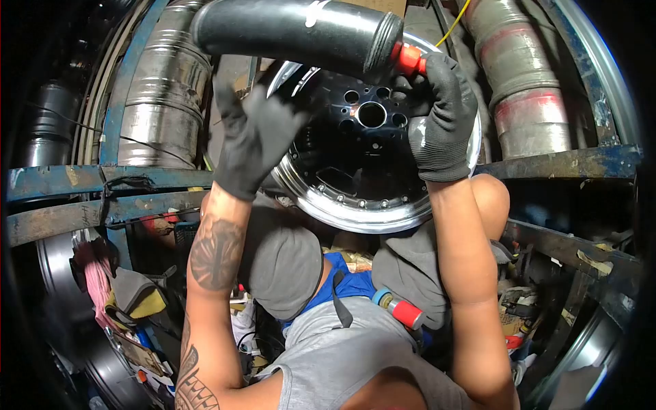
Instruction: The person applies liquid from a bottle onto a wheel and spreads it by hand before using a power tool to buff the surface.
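A large black bottle-like cylinder (294, 35), with a ridged end and a red nozzle (411, 60), lies sideways above the wheel rim. My right hand (444, 116), in a black knit glove, closes its fingers on the red nozzle. My left hand (256, 133), gloved the same way, is just below the cylinder's left part, thumb spread from the fingers; motion blurs it and nothing shows in it. Behind both hands, a wheel rim (362, 216) with a polished lip, dark centre and small bolts around its edge leans at my knees.
Scuffed metal barrels (158, 102) stand at the left, with red-marked ones (526, 89) at the right. Blue worn rails (61, 186) cross both sides. More rims (581, 355) sit low at the edges. A red-and-blue small container (403, 312) rests by my lap.
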Available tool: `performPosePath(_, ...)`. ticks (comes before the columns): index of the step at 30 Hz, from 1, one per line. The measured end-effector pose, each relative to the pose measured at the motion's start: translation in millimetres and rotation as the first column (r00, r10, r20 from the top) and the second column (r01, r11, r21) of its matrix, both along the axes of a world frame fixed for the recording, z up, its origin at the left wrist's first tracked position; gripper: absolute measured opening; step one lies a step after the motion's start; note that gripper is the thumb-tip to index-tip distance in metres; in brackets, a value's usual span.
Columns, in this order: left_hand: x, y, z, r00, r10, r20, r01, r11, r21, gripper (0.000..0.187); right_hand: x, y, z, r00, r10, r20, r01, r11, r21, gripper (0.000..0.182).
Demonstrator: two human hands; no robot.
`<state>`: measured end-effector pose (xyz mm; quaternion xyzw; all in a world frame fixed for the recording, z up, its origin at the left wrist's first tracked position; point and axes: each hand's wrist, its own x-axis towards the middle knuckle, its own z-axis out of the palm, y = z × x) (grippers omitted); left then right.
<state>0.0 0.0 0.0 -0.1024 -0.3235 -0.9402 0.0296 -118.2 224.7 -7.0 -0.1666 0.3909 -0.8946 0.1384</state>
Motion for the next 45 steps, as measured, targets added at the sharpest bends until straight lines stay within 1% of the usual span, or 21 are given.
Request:
performPosePath(2,-17.5,19.9,21.9,0.902,0.425,0.079,-0.381,0.868,-0.317,0.083,3.0,-4.2,-9.2,1.000,-0.004,-0.014,0.003,0.999,-0.033,0.025)
performPosePath(3,-23.1,0.9,8.1,0.786,0.602,-0.137,-0.589,0.665,-0.460,0.079,9.4,-18.4,-14.3,1.000,-0.025,0.013,0.025,0.999,0.038,0.023)
performPosePath(4,-36.0,-17.4,-11.5,0.618,0.693,-0.371,-0.756,0.393,-0.524,0.076,14.5,-25.8,-16.5,0.999,-0.022,0.042,0.019,0.998,0.057,0.024)
performPosePath(5,-50.9,-37.6,-28.2,0.417,0.679,-0.604,-0.861,0.083,-0.501,0.072,19.2,-36.6,-20.3,0.997,-0.022,0.073,0.018,0.998,0.062,0.027)
performPosePath(6,-50.7,-26.5,-4.2,0.558,0.732,-0.390,-0.820,0.414,-0.395,0.066,22.9,-46.4,-32.6,0.987,0.064,0.149,-0.073,0.995,0.060,0.029)
performPosePath(7,-50.7,-15.5,19.4,0.664,0.730,-0.163,-0.748,0.647,-0.151,0.060,25.3,-51.4,-42.6,0.963,0.144,0.227,-0.161,0.985,0.058,0.031)
performPosePath(9,-38.8,-29.4,16.3,0.671,0.736,-0.095,-0.739,0.651,-0.172,0.055,34.9,-55.4,-42.7,0.909,0.326,0.262,-0.364,0.924,0.115,0.044)
performPosePath(11,-38.5,-43.6,19.7,0.659,0.751,0.042,-0.742,0.658,-0.127,0.059,42.1,-57.0,-43.9,0.807,0.495,0.322,-0.507,0.860,-0.049,0.048)
performPosePath(12,-44.6,-51.7,17.5,0.592,0.804,-0.062,-0.789,0.561,-0.252,0.059,44.5,-57.2,-42.3,0.783,0.521,0.339,-0.517,0.849,-0.111,0.051)
performPosePath(15,-50.4,-69.7,18.5,0.679,0.732,0.062,-0.720,0.680,-0.140,0.058,50.1,-54.7,-35.5,0.712,0.604,0.358,-0.539,0.797,-0.274,0.060)
performPosePath(17,-56.7,-69.1,21.6,0.609,0.791,0.069,-0.776,0.611,-0.158,0.054,50.1,-54.7,-33.0,0.681,0.655,0.328,-0.545,0.752,-0.370,0.064)
performPosePath(21,-61.4,-82.7,12.2,0.671,0.730,0.129,-0.729,0.681,-0.067,0.054,57.6,-54.0,-35.1,0.631,0.680,0.372,-0.498,0.724,-0.478,0.067)
performPosePath(27,-70.5,-77.4,14.3,0.684,0.724,0.095,-0.714,0.690,-0.118,0.056,58.4,-49.2,-28.2,0.711,0.597,0.372,-0.507,0.801,-0.317,0.065)
performPosePath(29,-72.1,-76.4,13.2,0.714,0.695,0.084,-0.688,0.719,-0.098,0.057,60.5,-45.7,-29.3,0.823,0.531,0.201,-0.518,0.847,-0.117,0.065)
performPosePath(31,-71.6,-74.3,11.8,0.752,0.655,0.075,-0.652,0.756,-0.064,0.058,61.3,-43.3,-30.2,0.830,0.527,0.179,-0.513,0.850,-0.122,0.064)
performPosePath(33,-68.6,-86.7,4.9,0.947,0.322,-0.005,-0.318,0.938,0.140,0.059,59.7,-41.9,-31.7,0.742,0.603,0.292,-0.508,0.791,-0.340,0.063)
performPosePath(34,-68.6,-93.4,1.1,0.987,0.141,-0.074,-0.122,0.966,0.226,0.059,58.4,-41.2,-32.8,0.685,0.649,0.331,-0.491,0.747,-0.448,0.063)
performPosePath(36,-74.9,-101.6,-4.6,0.953,0.303,-0.030,-0.290,0.933,0.213,0.059,53.5,-39.3,-39.8,0.548,0.767,0.334,-0.441,0.604,-0.664,0.064)
performPosePath(39,-79.3,-102.7,-7.6,0.878,0.478,0.004,-0.474,0.869,0.144,0.060,59.8,-36.7,-46.5,0.629,0.685,0.368,-0.462,0.710,-0.531,0.066)
performPosePath(42,-82.5,-95.8,-6.6,0.825,0.564,0.049,-0.566,0.821,0.079,0.062,59.0,-34.6,-40.5,0.595,0.728,0.340,-0.471,0.659,-0.587,0.068)
performPosePath(45,-86.4,-88.3,-5.4,0.806,0.583,0.100,-0.589,0.807,0.043,0.065,59.0,-32.4,-36.6,0.589,0.720,0.366,-0.486,0.678,-0.552,0.070)
